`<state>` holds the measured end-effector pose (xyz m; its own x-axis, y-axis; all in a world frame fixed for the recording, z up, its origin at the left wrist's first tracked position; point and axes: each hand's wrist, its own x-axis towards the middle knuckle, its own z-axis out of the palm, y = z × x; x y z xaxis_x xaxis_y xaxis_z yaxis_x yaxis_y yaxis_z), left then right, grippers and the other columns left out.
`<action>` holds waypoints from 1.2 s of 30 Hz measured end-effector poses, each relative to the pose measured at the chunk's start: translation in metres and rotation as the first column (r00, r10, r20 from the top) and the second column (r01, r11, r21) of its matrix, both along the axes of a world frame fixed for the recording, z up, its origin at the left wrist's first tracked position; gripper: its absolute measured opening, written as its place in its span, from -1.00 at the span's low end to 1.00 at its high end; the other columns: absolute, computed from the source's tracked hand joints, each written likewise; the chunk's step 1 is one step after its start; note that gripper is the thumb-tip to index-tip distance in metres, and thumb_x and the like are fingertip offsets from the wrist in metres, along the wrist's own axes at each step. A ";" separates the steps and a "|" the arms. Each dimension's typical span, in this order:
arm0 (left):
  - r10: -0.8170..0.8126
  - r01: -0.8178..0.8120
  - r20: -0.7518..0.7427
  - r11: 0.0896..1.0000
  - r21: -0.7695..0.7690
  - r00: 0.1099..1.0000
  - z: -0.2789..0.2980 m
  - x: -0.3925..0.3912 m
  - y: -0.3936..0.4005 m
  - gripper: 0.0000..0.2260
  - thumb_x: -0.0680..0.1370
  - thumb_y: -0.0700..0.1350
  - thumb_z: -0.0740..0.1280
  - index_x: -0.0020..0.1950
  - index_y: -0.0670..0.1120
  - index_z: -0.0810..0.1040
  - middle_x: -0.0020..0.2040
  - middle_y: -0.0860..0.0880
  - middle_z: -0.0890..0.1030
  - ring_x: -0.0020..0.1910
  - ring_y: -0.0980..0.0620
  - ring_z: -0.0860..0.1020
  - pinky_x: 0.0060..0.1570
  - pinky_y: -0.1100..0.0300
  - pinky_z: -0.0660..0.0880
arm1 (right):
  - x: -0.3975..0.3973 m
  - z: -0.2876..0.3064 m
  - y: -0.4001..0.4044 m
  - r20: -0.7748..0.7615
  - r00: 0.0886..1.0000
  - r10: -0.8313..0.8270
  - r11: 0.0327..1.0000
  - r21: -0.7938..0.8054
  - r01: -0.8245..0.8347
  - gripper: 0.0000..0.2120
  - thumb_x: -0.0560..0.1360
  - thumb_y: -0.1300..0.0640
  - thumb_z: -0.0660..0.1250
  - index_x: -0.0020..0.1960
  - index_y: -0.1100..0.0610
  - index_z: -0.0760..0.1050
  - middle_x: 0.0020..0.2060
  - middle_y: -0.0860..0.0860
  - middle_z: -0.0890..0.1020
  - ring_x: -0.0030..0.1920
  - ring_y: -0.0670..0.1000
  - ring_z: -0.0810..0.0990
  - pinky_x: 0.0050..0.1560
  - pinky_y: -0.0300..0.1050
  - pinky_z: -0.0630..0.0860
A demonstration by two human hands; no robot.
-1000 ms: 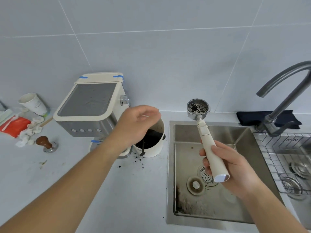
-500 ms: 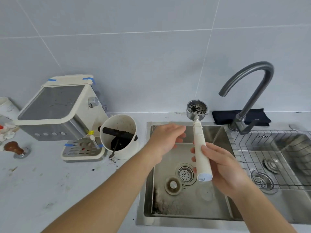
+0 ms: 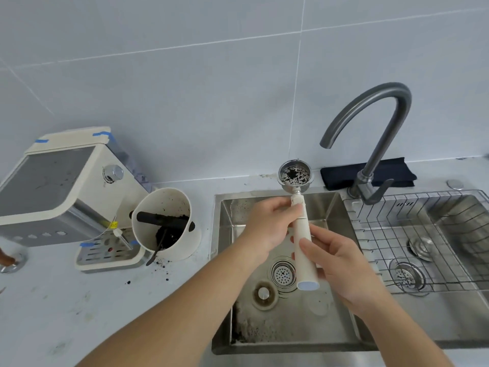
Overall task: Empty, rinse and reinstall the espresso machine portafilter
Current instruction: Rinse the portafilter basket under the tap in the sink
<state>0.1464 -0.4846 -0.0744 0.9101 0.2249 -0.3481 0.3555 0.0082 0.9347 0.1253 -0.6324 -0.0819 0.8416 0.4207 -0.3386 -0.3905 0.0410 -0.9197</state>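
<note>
Two hands on the portafilter (image 3: 304,234) now, over the left sink (image 3: 264,337): my right hand (image 3: 341,271) is wrapped round the lower end of the cream handle, my left hand (image 3: 272,223) pinching it higher up, just under the metal neck. The basket end points away from me, cup up, dark flecks of coffee clinging inside, so I judge the emptying is mostly done and the rinse comes next. To do it well I'd keep the basket over the basin, swing it under the tap spout (image 3: 326,143), which sits just right of it, and tilt the cup so the water flushes the grounds out towards the drain (image 3: 283,272). Farther off on the bench, the knock box (image 3: 169,250) and the espresso machine (image 3: 60,186) wait at left for the refit.
</note>
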 end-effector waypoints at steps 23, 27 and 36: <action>-0.023 0.017 -0.079 0.997 -0.080 0.997 -0.033 0.059 -0.010 -0.83 0.51 -0.18 0.41 0.10 -0.08 0.66 -0.19 0.00 0.68 -0.26 0.07 0.63 -0.24 0.15 0.62 | 0.178 -0.057 -0.088 0.527 0.847 -0.066 0.465 -0.735 0.493 -0.53 0.60 0.06 0.29 0.47 0.17 0.36 0.30 0.12 0.51 0.14 0.11 0.52 0.16 0.02 0.43; -0.057 0.054 -0.069 0.998 -0.042 0.996 -0.032 0.064 -0.010 -0.80 0.51 -0.18 0.41 0.13 -0.08 0.66 -0.13 -0.01 0.70 -0.24 0.07 0.64 -0.22 0.17 0.62 | 0.186 -0.067 -0.091 0.560 0.820 -0.120 0.457 -0.702 0.546 -0.67 0.60 0.11 0.27 0.33 0.19 0.46 0.12 0.16 0.60 0.01 0.12 0.55 0.01 -0.04 0.44; -0.087 0.086 -0.046 0.996 -0.021 0.995 -0.028 0.068 -0.010 -0.82 0.52 -0.22 0.39 0.10 -0.06 0.66 -0.11 -0.04 0.71 -0.23 0.05 0.63 -0.25 0.19 0.60 | 0.189 -0.073 -0.098 0.564 0.819 -0.105 0.435 -0.714 0.548 -0.88 0.61 0.12 0.23 0.08 0.15 0.47 -0.17 0.13 0.64 -0.24 0.16 0.56 -0.23 -0.05 0.46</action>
<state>0.2146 -0.4941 -0.1024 0.9083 0.1391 -0.3945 0.3992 -0.0069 0.9168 0.3141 -0.7302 -0.1549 0.9775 -0.2082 0.0341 -0.1406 -0.7633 -0.6305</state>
